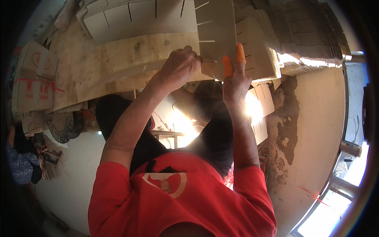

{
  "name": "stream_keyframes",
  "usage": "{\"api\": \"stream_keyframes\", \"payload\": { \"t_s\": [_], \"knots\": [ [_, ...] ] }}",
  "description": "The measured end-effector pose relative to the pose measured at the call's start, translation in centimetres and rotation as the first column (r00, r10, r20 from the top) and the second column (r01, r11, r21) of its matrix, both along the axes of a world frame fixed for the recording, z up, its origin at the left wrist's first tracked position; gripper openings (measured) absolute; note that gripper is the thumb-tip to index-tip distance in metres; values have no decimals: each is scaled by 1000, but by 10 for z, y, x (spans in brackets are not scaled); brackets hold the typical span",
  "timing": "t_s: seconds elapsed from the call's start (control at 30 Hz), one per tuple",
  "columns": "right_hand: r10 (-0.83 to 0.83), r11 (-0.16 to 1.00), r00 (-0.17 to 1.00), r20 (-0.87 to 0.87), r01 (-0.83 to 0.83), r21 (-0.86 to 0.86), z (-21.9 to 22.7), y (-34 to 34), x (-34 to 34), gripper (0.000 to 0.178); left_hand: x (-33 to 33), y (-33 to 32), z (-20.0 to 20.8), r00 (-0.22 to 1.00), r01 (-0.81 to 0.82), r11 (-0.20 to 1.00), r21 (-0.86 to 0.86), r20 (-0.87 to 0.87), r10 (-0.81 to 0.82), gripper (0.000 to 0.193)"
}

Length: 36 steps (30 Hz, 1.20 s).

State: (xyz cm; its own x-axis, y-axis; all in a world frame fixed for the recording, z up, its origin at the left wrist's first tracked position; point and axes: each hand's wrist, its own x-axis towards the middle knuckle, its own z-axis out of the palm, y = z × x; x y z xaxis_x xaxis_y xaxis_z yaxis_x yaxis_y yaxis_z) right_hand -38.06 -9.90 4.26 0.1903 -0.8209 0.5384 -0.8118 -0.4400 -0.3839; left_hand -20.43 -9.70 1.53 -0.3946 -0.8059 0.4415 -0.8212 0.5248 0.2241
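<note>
A grey-brown slotted cardboard sheet (218, 31) stands in front of me at the table's near edge, with short slots along its left side. My right hand (237, 81) grips its lower right corner; orange finger covers (240, 53) sit on two of the fingers. My left hand (179, 67) is closed, fingers pinched together at the sheet's left edge beside the lowest slot. What lies between those fingers is hidden. Behind and to the right, more slotted cardboard (256, 49) lies in a stack.
A wooden table (118, 59) spans the front, bearing a stack of slotted pale cardboard (142, 17). Tall cardboard piles (312, 31) rise at the far right. Cartons (35, 79) tied with red string stand left, near a fan (61, 126). Another person's patterned clothing (23, 164) shows at the left rim.
</note>
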Motion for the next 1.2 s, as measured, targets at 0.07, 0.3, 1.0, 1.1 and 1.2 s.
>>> {"api": "stream_keyframes", "payload": {
  "t_s": [0.07,0.3,1.0,1.1,1.2],
  "knots": [
    [-17,998,998,57,14,64,-1,3,3,52,0,-1,-2,1000,-4,1000,16,9,4,5],
    [-4,998,1000,-7,5,62,-5,-5,-4,56,3,2,-4,989,25,1000,17,-148,-22,10],
    [189,980,981,38,-186,-71,-38,-7,2,58,89,-106,26,940,-333,943,14,80,331,41],
    [176,979,984,20,-173,-113,-37,-10,9,55,111,-144,-12,910,-381,890,-251,67,408,38],
    [175,981,982,65,-169,-96,-33,-9,9,51,116,-161,-32,889,-406,875,-264,107,445,40]
  ]
}}
